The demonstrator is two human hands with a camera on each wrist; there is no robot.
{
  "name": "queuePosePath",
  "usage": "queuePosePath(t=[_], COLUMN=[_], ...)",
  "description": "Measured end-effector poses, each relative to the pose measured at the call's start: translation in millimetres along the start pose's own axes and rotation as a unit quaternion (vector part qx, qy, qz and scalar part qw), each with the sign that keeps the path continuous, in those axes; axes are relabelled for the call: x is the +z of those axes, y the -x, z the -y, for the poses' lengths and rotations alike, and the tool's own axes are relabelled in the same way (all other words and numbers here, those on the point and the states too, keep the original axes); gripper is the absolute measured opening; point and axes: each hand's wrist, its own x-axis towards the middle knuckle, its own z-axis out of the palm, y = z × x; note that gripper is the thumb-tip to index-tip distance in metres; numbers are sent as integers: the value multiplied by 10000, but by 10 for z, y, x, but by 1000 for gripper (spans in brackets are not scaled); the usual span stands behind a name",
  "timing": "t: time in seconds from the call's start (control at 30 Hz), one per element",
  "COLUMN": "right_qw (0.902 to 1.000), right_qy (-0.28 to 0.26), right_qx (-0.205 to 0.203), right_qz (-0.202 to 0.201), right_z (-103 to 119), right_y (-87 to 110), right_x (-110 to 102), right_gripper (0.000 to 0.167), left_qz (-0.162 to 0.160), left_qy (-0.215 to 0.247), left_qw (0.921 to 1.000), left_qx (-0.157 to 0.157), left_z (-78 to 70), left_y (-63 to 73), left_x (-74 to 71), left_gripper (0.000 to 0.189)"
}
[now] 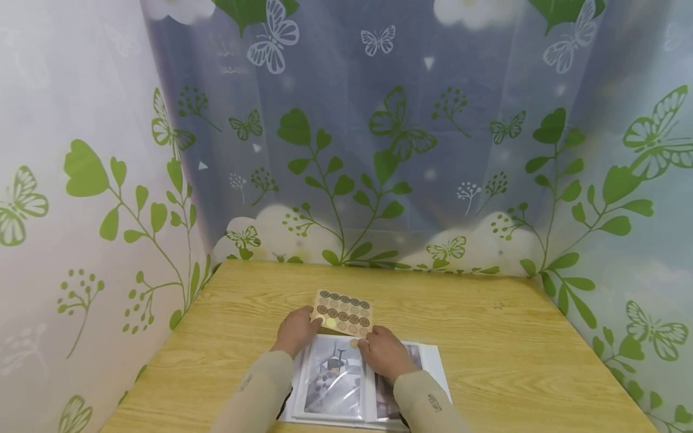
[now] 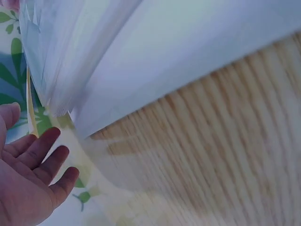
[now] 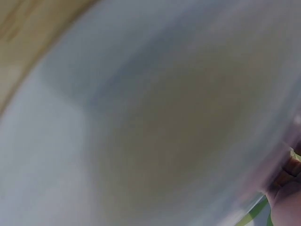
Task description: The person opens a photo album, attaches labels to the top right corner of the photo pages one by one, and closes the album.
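A tan sheet of round stickers, printed in rows of dark and light circles with one pale yellow spot, is held tilted above the far edge of an open photo album. My left hand pinches the sheet's left edge between thumb and fingers. In the left wrist view, the left hand has its fingers loosely extended beside the thin sheet edge. My right hand is at the sheet's lower right corner, a small round sticker at its thumb tip. The right wrist view shows little of that hand.
The album lies on a wood-grain table near its front edge, with glossy clear sleeves over a grey picture and a darker one. A curtain with green leaves and butterflies surrounds the table on three sides.
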Motion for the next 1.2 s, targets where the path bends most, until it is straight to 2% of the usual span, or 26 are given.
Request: queuePosePath(t=[0.3,0.5,0.63,0.8,0.9,1.0,1.07,1.2], right_qw=[9998,9999,10000,9999,9995,9989,9986,9985], right_qy=[-160,-56,-9,-57,-150,-283,-335,-351], right_qx=[126,98,41,94,256,358,392,392], right_qz=[5,-30,-63,-127,-117,-100,-108,-163], right_z=[-10,-20,-68,-126,-151,-183,-209,-262], right_y=[26,58,59,78,103,127,141,150], right_x=[-30,-58,-34,-72,-135,-196,-220,-236], right_gripper=[44,41,42,40,40,41,41,41], left_qz=[-94,-228,-395,-465,-479,-482,-482,-486], left_qy=[518,929,1176,1723,2091,2546,2940,3700], left_qw=[9984,9950,9917,9826,9747,9626,9505,9210], left_qx=[-198,-279,-342,-517,-625,-788,-879,-1118], left_z=[-23,-54,-91,-145,-173,-202,-224,-272], left_y=[2,-1,-17,-18,-10,-6,-5,-7], left_x=[-3,26,48,39,38,42,42,44], left_gripper=[39,36,33,33,33,32,32,33])
